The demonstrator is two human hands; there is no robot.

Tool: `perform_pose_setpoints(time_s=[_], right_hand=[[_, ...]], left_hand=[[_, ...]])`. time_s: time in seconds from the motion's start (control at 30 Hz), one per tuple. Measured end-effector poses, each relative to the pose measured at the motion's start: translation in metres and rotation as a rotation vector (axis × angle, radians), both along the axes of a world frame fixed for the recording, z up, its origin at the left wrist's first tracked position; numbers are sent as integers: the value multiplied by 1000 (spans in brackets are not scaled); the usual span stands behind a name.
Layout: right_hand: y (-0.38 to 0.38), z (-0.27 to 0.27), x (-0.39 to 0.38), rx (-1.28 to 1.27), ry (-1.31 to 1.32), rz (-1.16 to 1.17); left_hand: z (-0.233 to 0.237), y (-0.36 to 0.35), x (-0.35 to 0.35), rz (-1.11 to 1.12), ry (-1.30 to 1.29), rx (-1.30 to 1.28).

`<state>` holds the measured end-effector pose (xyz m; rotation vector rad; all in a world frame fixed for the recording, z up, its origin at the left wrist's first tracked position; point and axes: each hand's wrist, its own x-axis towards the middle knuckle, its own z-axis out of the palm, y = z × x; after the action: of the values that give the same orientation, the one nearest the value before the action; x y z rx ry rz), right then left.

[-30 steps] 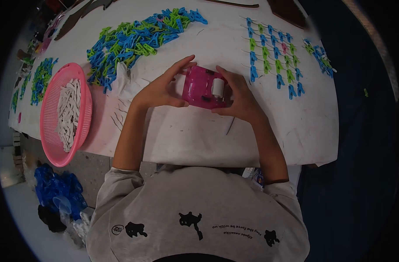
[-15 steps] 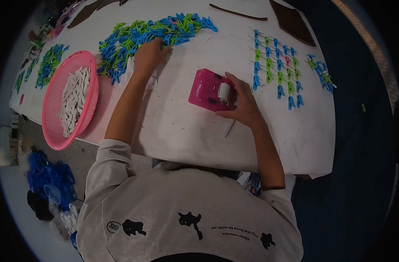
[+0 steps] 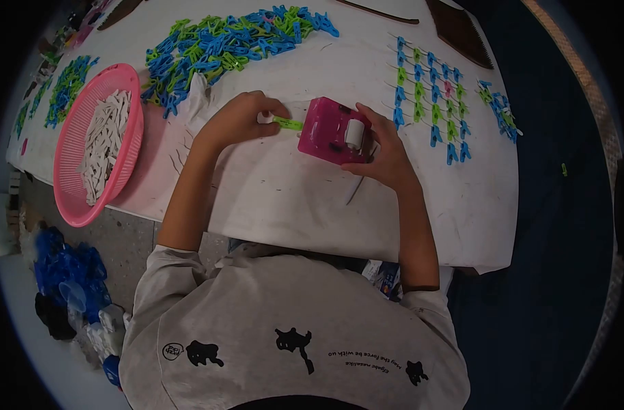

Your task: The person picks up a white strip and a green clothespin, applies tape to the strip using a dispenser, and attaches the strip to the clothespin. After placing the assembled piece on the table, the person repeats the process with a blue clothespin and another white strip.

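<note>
My left hand (image 3: 247,117) pinches a light green clothespin (image 3: 287,124), whose far end is at the left side of a pink device (image 3: 320,133). Around the right side of that device wrap the fingers of my right hand (image 3: 387,152); a white roller (image 3: 354,134) shows on its face. Behind my left hand lies a large pile of blue and green clothespins (image 3: 223,48). Beyond my right hand, rows of clothespins (image 3: 435,92) with thin white strips are laid out.
On the left, a pink basket (image 3: 60,174) holds many white pieces. A smaller clothespin pile (image 3: 69,89) lies beyond it. Another little group (image 3: 500,113) is at the table's right side. A brown toothed blade (image 3: 459,31) lies at the back right. Blue bags (image 3: 66,273) rest on the floor.
My left hand has come from the big pile toward the pink device and now has a green clothespin in its fingers. The camera view has shifted slightly. My right hand still holds the device.
</note>
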<state>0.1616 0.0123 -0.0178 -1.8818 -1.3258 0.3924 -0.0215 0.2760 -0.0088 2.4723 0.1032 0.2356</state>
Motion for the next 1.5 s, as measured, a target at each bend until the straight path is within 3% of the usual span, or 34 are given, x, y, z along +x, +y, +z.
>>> perform_pose_setpoints(time_s=[0.1, 0.23, 0.5, 1.5], right_hand=[[1, 1, -1, -22, 14, -11], [3, 5, -5, -15, 15, -6], [7, 4, -7, 18, 12, -10], [9, -2, -8, -18, -22, 31]], left_hand=[[-15, -2, 4, -89, -62, -79], [-6, -8, 3, 6, 5, -201], [-25, 1, 6, -65, -82, -110], [-19, -2, 7, -81, -87, -138]])
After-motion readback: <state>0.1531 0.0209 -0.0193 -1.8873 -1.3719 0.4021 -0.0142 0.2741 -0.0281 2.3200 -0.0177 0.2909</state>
